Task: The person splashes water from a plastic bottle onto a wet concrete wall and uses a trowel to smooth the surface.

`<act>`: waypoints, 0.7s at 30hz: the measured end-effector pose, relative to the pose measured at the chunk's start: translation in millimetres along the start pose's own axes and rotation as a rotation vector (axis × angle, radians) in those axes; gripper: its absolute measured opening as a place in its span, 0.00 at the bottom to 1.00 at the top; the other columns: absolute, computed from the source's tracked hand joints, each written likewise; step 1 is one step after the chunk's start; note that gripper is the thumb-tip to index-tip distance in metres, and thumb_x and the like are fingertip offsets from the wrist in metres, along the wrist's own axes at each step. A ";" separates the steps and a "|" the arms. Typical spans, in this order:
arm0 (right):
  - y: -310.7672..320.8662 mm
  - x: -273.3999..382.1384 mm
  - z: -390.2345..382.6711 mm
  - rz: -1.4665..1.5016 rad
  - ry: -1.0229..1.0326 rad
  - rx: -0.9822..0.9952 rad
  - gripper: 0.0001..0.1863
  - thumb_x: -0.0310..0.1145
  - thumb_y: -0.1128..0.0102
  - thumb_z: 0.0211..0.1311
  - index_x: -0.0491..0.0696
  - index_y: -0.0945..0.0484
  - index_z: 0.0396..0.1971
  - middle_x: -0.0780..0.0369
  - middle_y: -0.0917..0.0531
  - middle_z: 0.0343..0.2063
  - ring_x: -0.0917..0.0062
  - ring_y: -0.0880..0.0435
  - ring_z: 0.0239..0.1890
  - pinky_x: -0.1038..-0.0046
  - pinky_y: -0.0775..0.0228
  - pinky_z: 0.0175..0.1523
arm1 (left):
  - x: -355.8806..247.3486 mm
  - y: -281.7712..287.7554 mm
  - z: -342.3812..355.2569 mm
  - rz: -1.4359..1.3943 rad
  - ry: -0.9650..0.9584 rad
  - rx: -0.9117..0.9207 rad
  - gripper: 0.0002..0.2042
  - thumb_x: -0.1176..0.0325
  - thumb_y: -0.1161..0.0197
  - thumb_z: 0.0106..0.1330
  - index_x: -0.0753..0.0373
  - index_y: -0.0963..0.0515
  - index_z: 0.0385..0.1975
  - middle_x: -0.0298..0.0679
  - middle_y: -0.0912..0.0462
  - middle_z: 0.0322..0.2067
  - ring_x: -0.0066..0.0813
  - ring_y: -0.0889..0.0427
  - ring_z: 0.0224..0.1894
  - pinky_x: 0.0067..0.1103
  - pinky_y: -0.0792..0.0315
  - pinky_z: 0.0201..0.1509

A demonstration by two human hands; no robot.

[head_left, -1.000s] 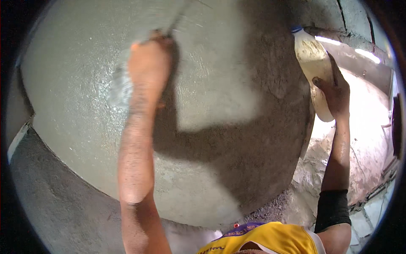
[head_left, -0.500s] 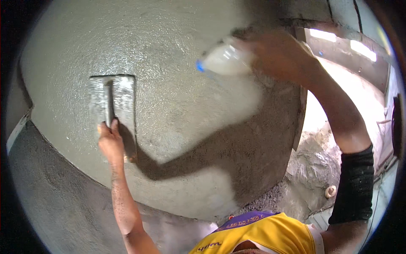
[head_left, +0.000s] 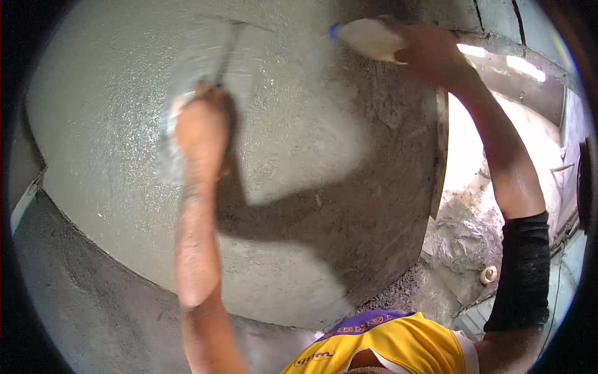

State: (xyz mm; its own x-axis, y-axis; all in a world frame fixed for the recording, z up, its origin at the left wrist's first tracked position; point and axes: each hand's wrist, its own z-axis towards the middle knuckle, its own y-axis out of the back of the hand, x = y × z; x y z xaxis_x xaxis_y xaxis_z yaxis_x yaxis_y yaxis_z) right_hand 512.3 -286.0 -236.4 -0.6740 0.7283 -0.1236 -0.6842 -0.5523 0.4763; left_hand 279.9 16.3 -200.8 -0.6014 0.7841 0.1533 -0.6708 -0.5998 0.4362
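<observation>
My left hand (head_left: 202, 128) is wrapped round the handle of a rectangular plastering trowel (head_left: 232, 53), whose blade lies against the wet grey plaster (head_left: 106, 124). Motion smears the hand and blade. Up at the right, my right hand (head_left: 427, 53) grips a pale, cloudy plastic bottle (head_left: 372, 38) with a blue cap. The bottle lies nearly sideways, its cap pointing left toward the plaster. Glossy wet plaster surrounds the trowel, while the part at the right looks darker and rougher under my arm's shadow.
A bright opening (head_left: 464, 149) lies beyond the plaster's right edge. Below it is a heap of grey rubble-like material (head_left: 458, 237) with a small round beige object (head_left: 488, 275). A darker grey surface (head_left: 93, 268) borders the plaster at lower left.
The trowel has swept up and to the right across the plaster, tilting as it moved. My right hand has raised the bottle slightly, up and to the right.
</observation>
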 end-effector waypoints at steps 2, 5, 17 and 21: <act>-15.1 -22.3 -14.4 0.258 -0.298 -0.053 0.32 0.36 0.30 0.59 0.51 0.27 0.64 0.54 0.16 0.51 0.60 0.15 0.51 0.59 0.24 0.60 | -30.2 -45.4 -12.5 0.050 -0.184 0.137 0.17 0.58 0.53 0.75 0.64 0.22 0.44 0.48 0.14 0.30 0.48 0.13 0.34 0.41 0.22 0.39; -38.4 -66.9 -77.4 0.321 -0.266 -0.144 0.34 0.31 0.33 0.59 0.53 0.30 0.67 0.49 0.15 0.48 0.56 0.15 0.50 0.61 0.21 0.53 | -82.3 -71.1 -88.7 0.087 -0.295 0.397 0.09 0.71 0.47 0.70 0.63 0.25 0.45 0.47 0.15 0.29 0.38 0.11 0.33 0.29 0.18 0.31; -96.8 -45.8 -228.7 0.998 -0.625 0.007 0.43 0.22 0.29 0.51 0.46 0.36 0.70 0.50 0.21 0.59 0.67 0.21 0.59 0.65 0.30 0.65 | 20.7 5.0 34.9 0.119 0.041 -0.107 0.23 0.47 0.49 0.75 0.63 0.22 0.45 0.55 0.15 0.34 0.55 0.15 0.39 0.44 0.23 0.39; -104.0 -0.7 -183.4 1.018 -0.631 0.044 0.42 0.27 0.29 0.53 0.43 0.35 0.70 0.51 0.20 0.57 0.69 0.20 0.56 0.67 0.30 0.63 | -67.2 -17.0 97.4 0.083 -0.040 -0.076 0.14 0.61 0.44 0.69 0.63 0.15 0.32 0.49 0.12 0.31 0.47 0.12 0.38 0.38 0.21 0.42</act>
State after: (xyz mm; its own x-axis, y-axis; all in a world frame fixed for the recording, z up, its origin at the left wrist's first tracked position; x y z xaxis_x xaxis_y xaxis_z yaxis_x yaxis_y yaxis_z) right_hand 532.9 -303.5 -445.5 -0.6364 0.0428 0.7701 0.1020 -0.9850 0.1390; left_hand 374.0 -10.7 -132.1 -0.6396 0.7361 0.2216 -0.6513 -0.6720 0.3523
